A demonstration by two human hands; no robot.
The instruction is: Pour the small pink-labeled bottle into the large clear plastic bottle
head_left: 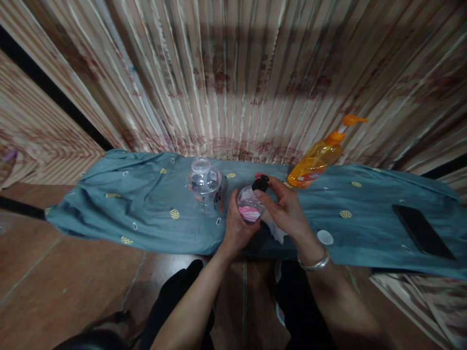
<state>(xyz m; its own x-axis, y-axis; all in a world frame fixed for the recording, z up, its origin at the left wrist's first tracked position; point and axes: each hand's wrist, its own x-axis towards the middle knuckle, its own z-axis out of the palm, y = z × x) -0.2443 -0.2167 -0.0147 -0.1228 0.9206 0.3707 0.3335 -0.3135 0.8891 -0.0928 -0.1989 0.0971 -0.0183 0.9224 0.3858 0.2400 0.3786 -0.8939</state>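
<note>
My left hand (237, 226) is wrapped round a clear plastic bottle (249, 210) with a pink and white patch on it, tilted near the front edge of the cloth. My right hand (286, 209) is closed on a black cap (260, 183) at the bottle's upper end; whether the cap is seated or loose I cannot tell. Below the right hand a crumpled whitish tissue or film (274, 229) shows, partly hidden by that hand. To the left of my hands a clear plastic cup (209, 192) with dark print and a domed lid stands on the cloth.
A pump bottle (314, 163) of orange liquid stands at the back right. On the teal patterned cloth (146, 204) lie a white round lid (325, 237) and a black phone (421, 231). A striped curtain (226, 87) hangs right behind. My legs are under the front edge.
</note>
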